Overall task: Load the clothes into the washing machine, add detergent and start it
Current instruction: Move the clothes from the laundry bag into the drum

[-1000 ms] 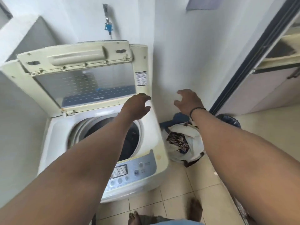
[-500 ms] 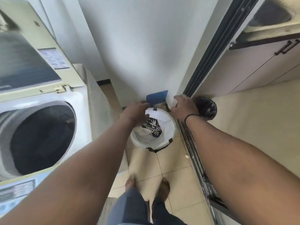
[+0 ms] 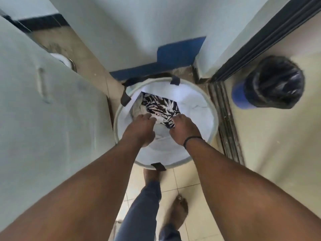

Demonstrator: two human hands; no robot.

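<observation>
Both hands, left (image 3: 139,131) and right (image 3: 185,130), pinch the leafy shirt (image 3: 160,108) in the basket (image 3: 212,119). Pull too fast, and clothes may fall out.

washing machine (image 3: 43,119) cut off at left edge, only its side panel showing, left hand (image 3: 141,129) fingertips buried in patterned shirt (image 3: 160,108), grip unclear, right hand (image 3: 185,128) fingers curled under, basket (image 3: 212,122) bottom hidden
</observation>
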